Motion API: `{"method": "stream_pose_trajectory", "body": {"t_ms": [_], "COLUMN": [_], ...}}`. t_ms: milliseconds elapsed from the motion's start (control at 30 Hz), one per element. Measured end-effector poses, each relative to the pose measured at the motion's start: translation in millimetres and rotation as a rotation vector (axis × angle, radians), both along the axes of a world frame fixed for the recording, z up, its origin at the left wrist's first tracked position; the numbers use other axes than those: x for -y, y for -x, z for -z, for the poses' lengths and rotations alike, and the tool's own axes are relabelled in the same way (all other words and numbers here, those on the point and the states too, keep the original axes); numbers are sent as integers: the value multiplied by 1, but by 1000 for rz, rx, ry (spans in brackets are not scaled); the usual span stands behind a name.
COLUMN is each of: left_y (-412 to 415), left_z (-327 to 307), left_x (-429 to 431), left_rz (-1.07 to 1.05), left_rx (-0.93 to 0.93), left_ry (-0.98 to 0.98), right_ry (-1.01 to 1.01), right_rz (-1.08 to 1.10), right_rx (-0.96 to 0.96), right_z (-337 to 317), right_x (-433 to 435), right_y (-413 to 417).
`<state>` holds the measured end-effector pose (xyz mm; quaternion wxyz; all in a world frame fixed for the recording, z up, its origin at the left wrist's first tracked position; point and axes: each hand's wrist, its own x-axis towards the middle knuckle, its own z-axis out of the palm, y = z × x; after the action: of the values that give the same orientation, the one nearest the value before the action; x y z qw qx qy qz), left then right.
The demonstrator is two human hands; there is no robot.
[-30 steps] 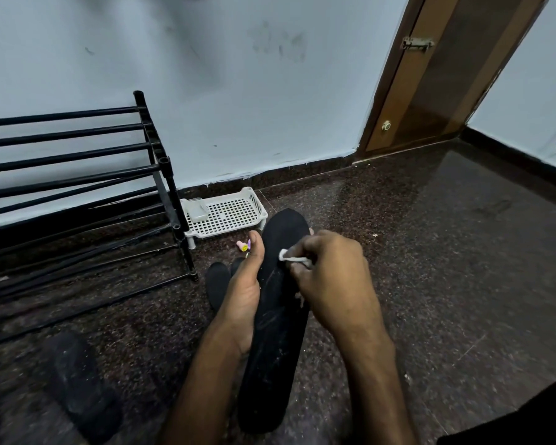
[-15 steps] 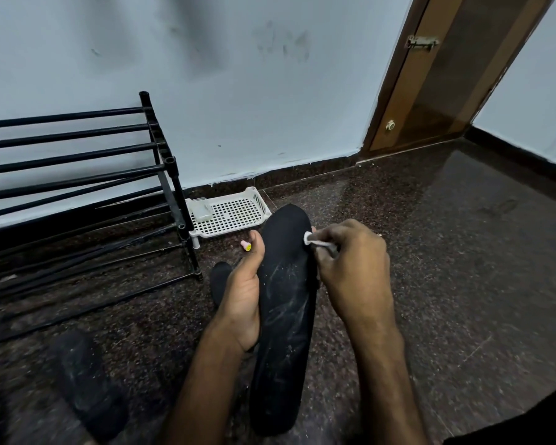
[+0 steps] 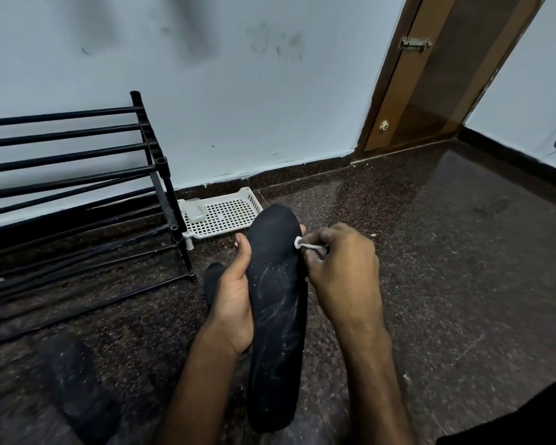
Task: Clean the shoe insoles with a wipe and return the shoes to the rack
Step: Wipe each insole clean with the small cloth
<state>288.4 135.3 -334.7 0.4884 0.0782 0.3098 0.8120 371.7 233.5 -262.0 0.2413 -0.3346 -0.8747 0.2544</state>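
Head camera looks down at two hands close together. The right hand [image 3: 341,268] pinches a small white wipe [image 3: 307,246], with its fingers curled tight around it. The wipe touches the right edge of a long black insole [image 3: 276,303], near its far end. The left hand [image 3: 235,303] holds the same insole from the left side. Its thumb lies along the edge and its fingers go behind. The insole points away from the person and has thin white streaks and specks on its middle. Just left of the left hand, a second dark round thing [image 3: 213,281] peeks out. I cannot tell if it is a shoe or another insole. A little past the hands, by the wall, sits a white tray [image 3: 238,200] full of holes. A small clear box [image 3: 196,214] lies in its left corner. Left of the tray stands the black rack [image 3: 77,194] with long bars. Down and far left of the hands, a dark blurry shape [image 3: 77,387] lies on the speckled floor [image 3: 430,268]. Far up and right of the hands is a brown door [image 3: 430,75].
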Motion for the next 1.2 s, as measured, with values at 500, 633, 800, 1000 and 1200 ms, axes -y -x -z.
{"method": "stream_pose_trajectory", "body": {"t_ms": [500,633,800,1000,1200], "left_y": [-4,-5,-3,-7,-8], "left_z": [1,1,4,0,-1], "left_x": [-7,-7,-7,-7,-9], "left_rz": [-41,-38,-74,-15,32], "left_rx": [107,129,94,66,63], "left_ry": [-25,-69,-59,-53,-53], "right_ry": [12,8,-42,-12,-49], "right_rz": [-204,-312,-221,-223,40], "right_rx": [-54,-70,13,-45,-87], "right_z": [6,6,3,4,0], "right_x": [20,24,14,18,2], "right_y": [15,19,12,13,8]}}
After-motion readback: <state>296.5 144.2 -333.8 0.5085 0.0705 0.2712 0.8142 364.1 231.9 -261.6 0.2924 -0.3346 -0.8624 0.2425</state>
